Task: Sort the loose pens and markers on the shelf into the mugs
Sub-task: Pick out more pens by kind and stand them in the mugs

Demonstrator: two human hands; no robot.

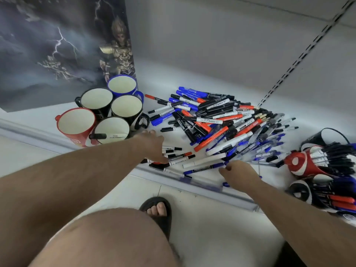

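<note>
My left hand (152, 145) lies flat, fingers straight, on a few small markers (178, 156) near the shelf (165, 78) edge. My right hand (238, 175) has its fingers curled by a blue marker (204, 168) (whether it pinches it, I cannot tell). Beyond lies the big pile of pens (221, 122). Five upright mugs (100, 112) stand left; one front mug (111, 130) holds a marker. Filled mugs (317, 166) lie tipped at right.

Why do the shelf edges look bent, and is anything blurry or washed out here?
Head view: the wide lens bows the shelf rail and wall strip; bright light washes out the shelf behind the pen pile; the mugs of pens at the right edge smear, and the right hand looks slightly soft.
</note>
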